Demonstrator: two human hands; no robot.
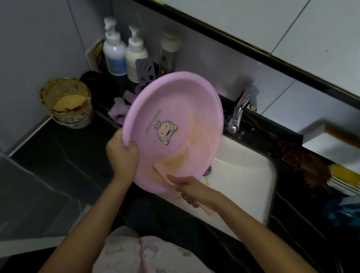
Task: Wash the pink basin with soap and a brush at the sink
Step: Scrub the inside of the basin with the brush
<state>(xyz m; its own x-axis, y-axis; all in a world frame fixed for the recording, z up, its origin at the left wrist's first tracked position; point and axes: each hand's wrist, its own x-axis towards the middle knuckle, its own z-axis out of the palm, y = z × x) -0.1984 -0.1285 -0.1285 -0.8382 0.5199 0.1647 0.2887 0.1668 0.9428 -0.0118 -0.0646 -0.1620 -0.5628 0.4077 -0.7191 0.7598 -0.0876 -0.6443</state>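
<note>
Over the white sink (241,173) set in the dark worktop (61,152), the pink basin (172,123) is held tilted, its inside facing the camera. The left hand (122,156) has its grip closed on the basin's left rim. The right hand (193,191) grips a pink cloth (207,210) at the lower rim. A faucet (239,109) stands at the sink's far edge.

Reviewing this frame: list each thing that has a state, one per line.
Round pink plastic basin: tilted over the sink, yellowish liquid pooled low.
White sink: no standing water visible.
Chrome faucet: no water visibly running.
Left hand: gripping the basin rim.
Right hand: holding a pink cloth.
</note>
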